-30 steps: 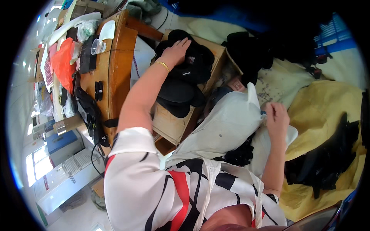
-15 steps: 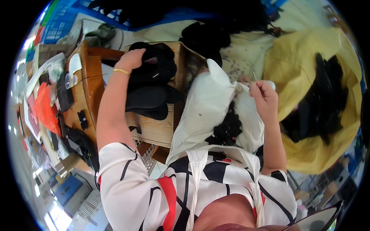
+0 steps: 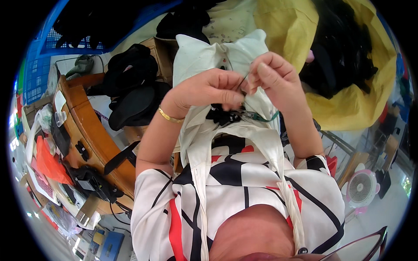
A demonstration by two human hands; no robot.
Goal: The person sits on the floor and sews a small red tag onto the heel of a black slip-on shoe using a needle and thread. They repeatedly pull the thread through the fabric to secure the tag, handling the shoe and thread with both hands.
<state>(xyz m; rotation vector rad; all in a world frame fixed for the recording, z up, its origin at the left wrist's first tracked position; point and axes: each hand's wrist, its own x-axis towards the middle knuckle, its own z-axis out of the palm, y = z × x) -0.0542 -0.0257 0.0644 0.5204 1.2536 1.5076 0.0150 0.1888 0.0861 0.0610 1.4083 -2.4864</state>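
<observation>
Holding a white cloth bag (image 3: pixel 204 56) up before the chest, the person works at its gathered mouth with two hands. The left hand (image 3: pixel 204 89) is clenched on bunched cloth, its fingers (image 3: pixel 233 98) curled over a small black item (image 3: pixel 222 115) just below. The right hand (image 3: pixel 274 78) pinches a thin dark cord (image 3: pixel 241 82) between thumb and forefinger, beside the left. One green cord (image 3: pixel 261 118) trails under both hands. The bag looks soft, limp and light, likely to sag wherever unsupported, so the gathered edge is judged the surest place to grip; the cord seems thin and prone to slipping from a loose pinch. One gold bangle (image 3: pixel 169 116) circles the left wrist. Farther left, one wooden counter (image 3: pixel 93 139) bears clutter; several black caps (image 3: pixel 130 82) fill one cardboard box (image 3: pixel 159 50). Beyond, one yellow sack (image 3: pixel 348 113) holds more dark goods
</observation>
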